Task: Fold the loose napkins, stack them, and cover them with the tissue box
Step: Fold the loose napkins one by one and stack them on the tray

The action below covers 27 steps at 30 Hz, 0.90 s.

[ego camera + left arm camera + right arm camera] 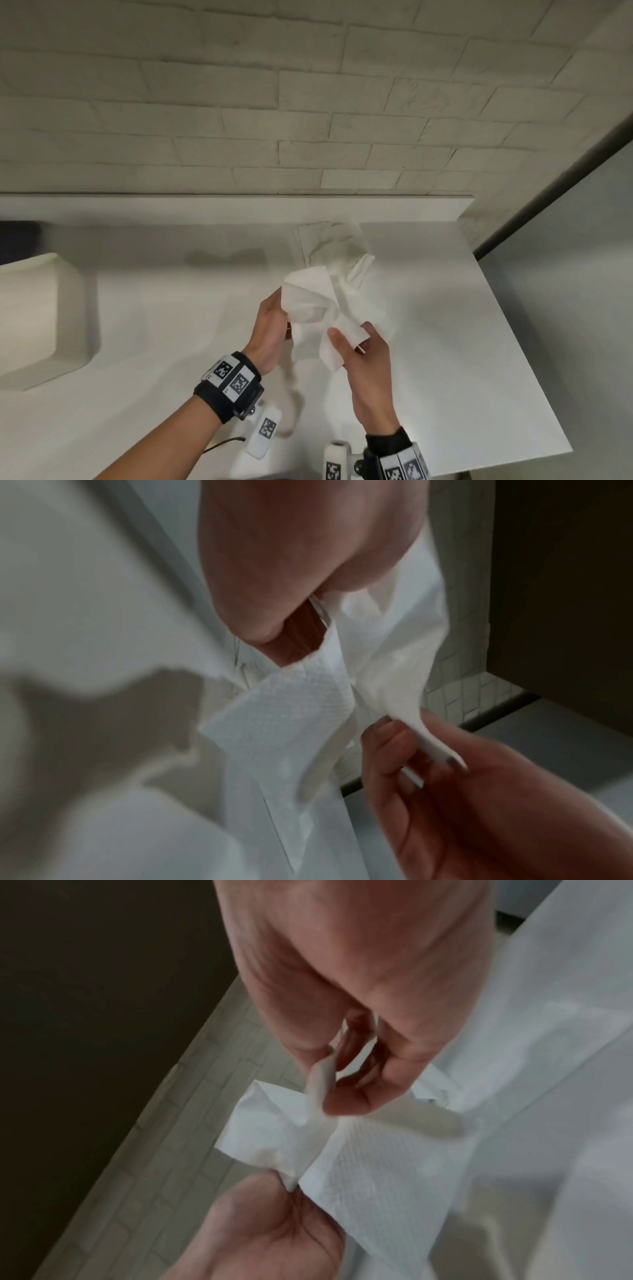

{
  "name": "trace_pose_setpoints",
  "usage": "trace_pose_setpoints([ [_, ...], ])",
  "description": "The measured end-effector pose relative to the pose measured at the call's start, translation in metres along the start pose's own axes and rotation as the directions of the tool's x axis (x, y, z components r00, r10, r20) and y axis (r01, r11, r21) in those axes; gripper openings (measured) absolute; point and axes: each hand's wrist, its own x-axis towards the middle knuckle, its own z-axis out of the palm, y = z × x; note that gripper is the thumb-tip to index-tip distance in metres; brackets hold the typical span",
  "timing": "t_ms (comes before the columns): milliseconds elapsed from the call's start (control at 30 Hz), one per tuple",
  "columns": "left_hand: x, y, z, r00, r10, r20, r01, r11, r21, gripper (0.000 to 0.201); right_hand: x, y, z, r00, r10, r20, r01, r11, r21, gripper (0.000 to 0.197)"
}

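A: Hands?
B: Left hand (270, 329) and right hand (368, 359) both pinch one crumpled white napkin (318, 308), held up above the white bench (445, 342).
A: Other napkins?
B: A flat pile (329, 240) by the brick wall. Tissue box (37, 318) far left.

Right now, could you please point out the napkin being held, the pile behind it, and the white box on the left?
napkin (310, 301): head view, on its crumpled middle between the hands.
pile (330, 241): head view, on the top sheet near the wall.
box (30, 315): head view, on its top face.
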Motion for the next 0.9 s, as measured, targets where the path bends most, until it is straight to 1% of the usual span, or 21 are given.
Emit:
trace_pose_setpoints([
  [33, 0.002, -0.003, -0.001, 1.0, 0.017, -0.003, -0.017, 1.0, -0.016, 0.033, -0.002, 0.002, -0.004, 1.0, 0.018, 0.016, -0.019, 1.0, 0.01, 0.028],
  [67, 0.005, -0.008, -0.004, 1.0, 0.027, -0.014, -0.027, 0.999, -0.029, 0.03, -0.006, -0.001, -0.008, 0.999, 0.02, 0.033, -0.021, 0.999, 0.025, 0.034],
  [100, 0.009, -0.012, -0.006, 0.999, 0.035, -0.03, -0.036, 0.999, -0.032, 0.027, -0.009, -0.007, -0.011, 0.999, -0.002, 0.053, 0.0, 1.0, 0.031, 0.046],
  [133, 0.013, -0.015, -0.009, 0.997, 0.051, -0.051, -0.052, 0.998, -0.025, 0.028, -0.013, -0.017, -0.015, 0.996, -0.039, 0.086, 0.038, 0.999, 0.018, 0.063],
  [167, 0.016, -0.016, -0.012, 0.996, 0.07, -0.062, -0.069, 0.998, 0.008, 0.035, -0.016, -0.029, -0.021, 0.988, -0.079, 0.129, 0.083, 0.996, -0.019, 0.076],
  [200, 0.019, -0.016, -0.015, 0.994, 0.081, -0.072, -0.078, 0.996, 0.033, 0.04, -0.02, -0.043, -0.026, 0.98, -0.115, 0.165, 0.13, 0.988, -0.086, 0.078],
  [233, 0.023, -0.016, -0.018, 0.991, 0.109, -0.08, -0.105, 0.993, 0.049, 0.037, -0.023, -0.057, -0.032, 0.968, -0.151, 0.201, 0.188, 0.965, -0.181, 0.066],
  [267, 0.027, -0.014, -0.023, 0.986, 0.148, -0.081, -0.141, 0.986, 0.09, 0.032, -0.027, -0.07, -0.037, 0.955, -0.167, 0.243, 0.236, 0.928, -0.287, 0.047],
  [300, 0.028, -0.01, -0.026, 0.979, 0.183, -0.088, -0.17, 0.976, 0.139, 0.029, -0.029, -0.08, -0.043, 0.945, -0.162, 0.283, 0.263, 0.893, -0.366, 0.029],
  [333, 0.029, -0.005, -0.031, 0.975, 0.203, -0.093, -0.184, 0.965, 0.185, 0.032, -0.032, -0.088, -0.047, 0.938, -0.126, 0.323, 0.254, 0.883, -0.393, 0.02],
  [367, 0.028, 0.002, -0.034, 0.971, 0.228, -0.073, -0.209, 0.956, 0.206, 0.039, -0.034, -0.094, -0.048, 0.93, -0.066, 0.362, 0.211, 0.902, -0.377, 0.021],
  [400, 0.028, 0.006, -0.037, 0.971, 0.237, -0.039, -0.224, 0.951, 0.215, 0.043, -0.036, -0.099, -0.046, 0.911, 0.001, 0.412, 0.142, 0.939, -0.315, 0.026],
  [467, 0.02, 0.021, -0.035, 0.971, 0.234, 0.051, -0.24, 0.951, 0.198, 0.036, -0.034, -0.105, -0.037, 0.847, 0.099, 0.522, -0.029, 0.99, -0.14, 0.036],
  [500, 0.015, 0.027, -0.033, 0.972, 0.213, 0.101, -0.229, 0.955, 0.188, 0.032, -0.029, -0.103, -0.031, 0.833, 0.112, 0.542, -0.063, 0.992, -0.109, 0.037],
  [533, 0.011, 0.032, -0.03, 0.971, 0.189, 0.148, -0.215, 0.958, 0.188, 0.031, -0.021, -0.1, -0.024, 0.839, 0.113, 0.533, -0.055, 0.991, -0.123, 0.034],
  [600, 0.004, 0.035, -0.028, 0.965, 0.16, 0.209, -0.202, 0.959, 0.2, 0.031, -0.008, -0.094, -0.007, 0.881, 0.084, 0.465, 0.019, 0.977, -0.212, 0.026],
  [667, -0.001, 0.033, -0.029, 0.957, 0.152, 0.248, -0.204, 0.959, 0.198, 0.032, 0.002, -0.089, 0.007, 0.926, 0.029, 0.377, 0.109, 0.934, -0.339, 0.024],
  [700, -0.004, 0.032, -0.028, 0.956, 0.15, 0.251, -0.202, 0.96, 0.196, 0.033, 0.006, -0.089, 0.012, 0.944, -0.001, 0.331, 0.142, 0.904, -0.404, 0.026],
  [767, -0.01, 0.03, -0.027, 0.961, 0.163, 0.225, -0.204, 0.963, 0.174, 0.033, 0.012, -0.088, 0.02, 0.967, -0.046, 0.25, 0.166, 0.86, -0.483, 0.026],
  [833, -0.014, 0.026, -0.027, 0.957, 0.206, 0.202, -0.239, 0.958, 0.156, 0.034, 0.014, -0.086, 0.027, 0.978, -0.079, 0.191, 0.171, 0.829, -0.533, 0.027],
  [900, -0.014, 0.021, -0.026, 0.948, 0.257, 0.187, -0.288, 0.944, 0.16, 0.036, 0.016, -0.083, 0.034, 0.98, -0.142, 0.141, 0.199, 0.754, -0.626, 0.035],
])
